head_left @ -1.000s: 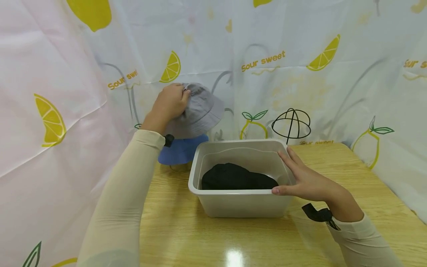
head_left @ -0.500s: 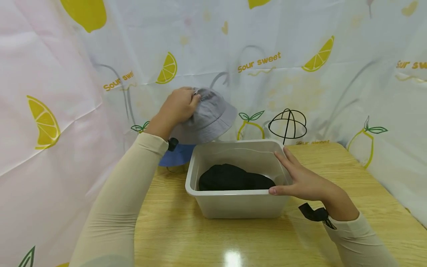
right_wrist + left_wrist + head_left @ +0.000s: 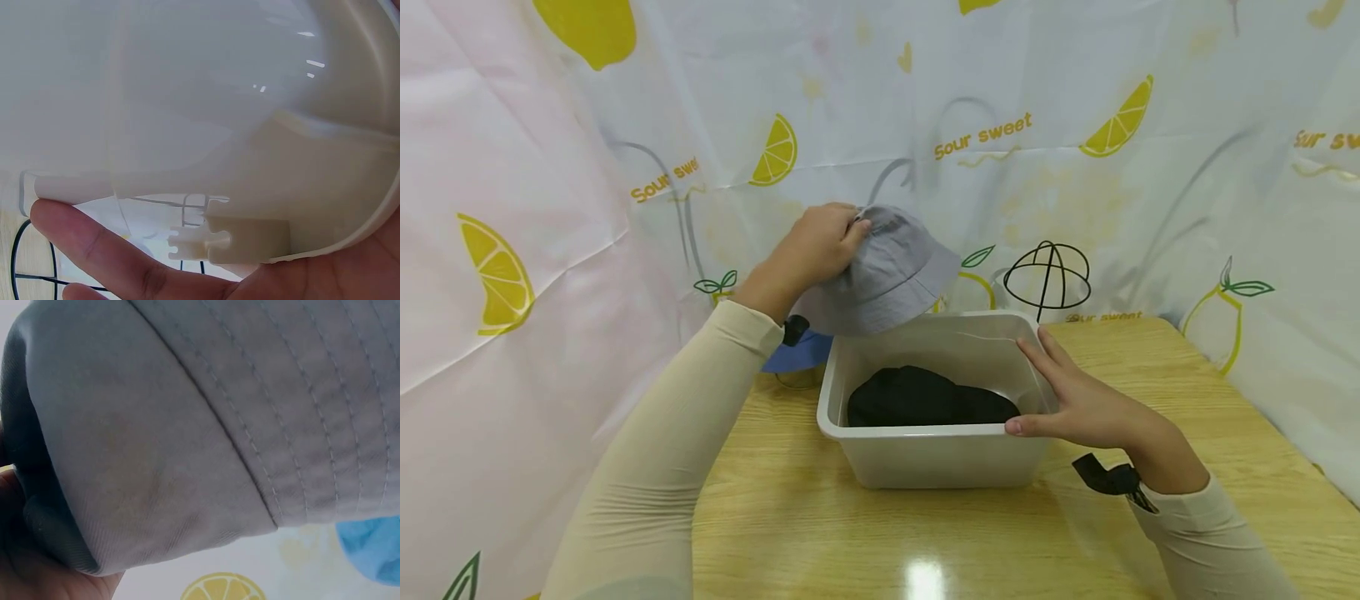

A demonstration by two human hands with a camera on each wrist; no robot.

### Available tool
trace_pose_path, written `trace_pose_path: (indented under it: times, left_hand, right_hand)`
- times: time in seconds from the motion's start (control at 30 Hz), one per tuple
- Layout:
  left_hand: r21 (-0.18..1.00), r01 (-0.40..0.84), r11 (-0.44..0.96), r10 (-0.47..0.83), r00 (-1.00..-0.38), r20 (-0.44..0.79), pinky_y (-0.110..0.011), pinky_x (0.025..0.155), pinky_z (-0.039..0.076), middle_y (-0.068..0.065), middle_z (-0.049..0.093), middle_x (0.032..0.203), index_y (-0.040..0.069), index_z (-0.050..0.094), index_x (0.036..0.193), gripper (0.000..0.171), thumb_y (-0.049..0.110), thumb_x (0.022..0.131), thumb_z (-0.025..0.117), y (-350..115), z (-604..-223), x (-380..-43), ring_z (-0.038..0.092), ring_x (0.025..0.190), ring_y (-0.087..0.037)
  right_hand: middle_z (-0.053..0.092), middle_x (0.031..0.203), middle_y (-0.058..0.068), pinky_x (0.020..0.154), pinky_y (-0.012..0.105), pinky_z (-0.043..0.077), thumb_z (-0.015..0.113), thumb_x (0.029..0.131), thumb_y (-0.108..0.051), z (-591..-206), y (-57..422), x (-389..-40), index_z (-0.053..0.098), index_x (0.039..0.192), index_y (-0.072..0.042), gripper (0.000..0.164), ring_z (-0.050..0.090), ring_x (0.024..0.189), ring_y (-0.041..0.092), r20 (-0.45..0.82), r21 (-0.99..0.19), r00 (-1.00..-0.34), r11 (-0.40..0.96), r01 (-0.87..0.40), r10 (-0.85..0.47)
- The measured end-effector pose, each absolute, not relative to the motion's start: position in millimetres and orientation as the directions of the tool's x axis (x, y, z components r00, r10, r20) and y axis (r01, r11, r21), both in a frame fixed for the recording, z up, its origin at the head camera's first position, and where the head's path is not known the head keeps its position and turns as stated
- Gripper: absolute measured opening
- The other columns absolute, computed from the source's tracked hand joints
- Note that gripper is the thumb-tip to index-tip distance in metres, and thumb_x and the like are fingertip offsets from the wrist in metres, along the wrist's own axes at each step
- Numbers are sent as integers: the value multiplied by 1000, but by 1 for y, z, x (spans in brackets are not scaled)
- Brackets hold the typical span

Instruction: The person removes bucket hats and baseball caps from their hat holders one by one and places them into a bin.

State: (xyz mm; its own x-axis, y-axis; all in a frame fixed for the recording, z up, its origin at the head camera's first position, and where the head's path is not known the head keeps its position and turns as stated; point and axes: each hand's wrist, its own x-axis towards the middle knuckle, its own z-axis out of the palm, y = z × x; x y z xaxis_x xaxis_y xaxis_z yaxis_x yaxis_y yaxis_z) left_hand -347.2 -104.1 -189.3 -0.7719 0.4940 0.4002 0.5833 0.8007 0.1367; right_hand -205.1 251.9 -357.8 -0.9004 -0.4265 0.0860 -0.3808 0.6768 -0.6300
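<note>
My left hand (image 3: 823,242) pinches the crown of a grey bucket hat (image 3: 895,275), brim downward, held up over the back left of a pale plastic bin (image 3: 951,458). Its stitched brim (image 3: 325,406) fills much of the left wrist view. A black cap (image 3: 925,400) lies inside the bin. My right hand (image 3: 1082,400) rests on the bin's right side, fingers straight and spread along the rim, thumb at the front corner. In the right wrist view, the fingers (image 3: 100,240) lie against the bin wall (image 3: 187,81).
A blue bucket hat (image 3: 797,352) sits left of the bin, partly hidden by my left arm and the grey hat. Behind the bin's right side stands a black wire hat stand (image 3: 1051,275). Lemon-print cloth (image 3: 850,83) hangs around the wooden table (image 3: 850,533).
My left hand has carried the grey hat to the right and slightly down, from above the blue hat to over the bin's back left. My right hand stays on the bin.
</note>
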Motion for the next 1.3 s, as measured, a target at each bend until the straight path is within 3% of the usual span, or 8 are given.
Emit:
trace_pose_path:
  times: [0.1, 0.2, 0.33, 0.97, 1.3]
  left_hand:
    - [158, 598, 786, 502, -766, 401, -48, 89, 47, -17, 65, 99, 6, 54, 83, 36, 29, 110, 46, -100, -190, -343, 61, 95, -33]
    - [176, 604, 777, 504, -765, 401, -43, 78, 45, -12, 53, 80, 9, 47, 75, 40, 29, 110, 47, -96, -189, -338, 54, 80, -31]
    - [202, 605, 770, 504, -772, 388, -38, 71, 43, -5, 45, 71, 12, 46, 70, 44, 30, 110, 48, -91, -189, -334, 53, 73, -28]
    - [409, 587, 699, 563, -804, 191, -32, 62, 39, 2, 32, 59, 14, 41, 66, 51, 37, 111, 46, -77, -193, -321, 37, 56, -16]
    - [373, 611, 698, 605, -782, 148, -34, 66, 42, -1, 39, 66, 14, 46, 68, 47, 35, 110, 47, -64, -214, -328, 46, 65, -21]
  right_hand:
    - [-23, 171, 8, 114, 78, 18, 78, 89, -53, -357, 252, -205, -1, 168, -33, 113, -7, 157, 49, 83, -632, -900, 676, -380, -428]
    - [-23, 171, 7, 113, 78, 18, 79, 89, -52, -357, 252, -205, -1, 167, -33, 113, -7, 157, 50, 81, -633, -900, 675, -379, -429]
    - [-23, 171, 7, 113, 78, 19, 78, 89, -52, -357, 252, -205, -1, 167, -33, 113, -6, 157, 49, 82, -633, -899, 674, -380, -431]
    - [-22, 172, 7, 113, 78, 19, 78, 89, -52, -357, 253, -204, 0, 168, -33, 113, -6, 157, 49, 82, -640, -901, 671, -375, -426]
    - [-17, 173, 5, 118, 74, 15, 85, 84, -48, -358, 251, -210, -19, 164, -31, 132, -7, 160, 39, 152, -664, -885, 618, -421, -440]
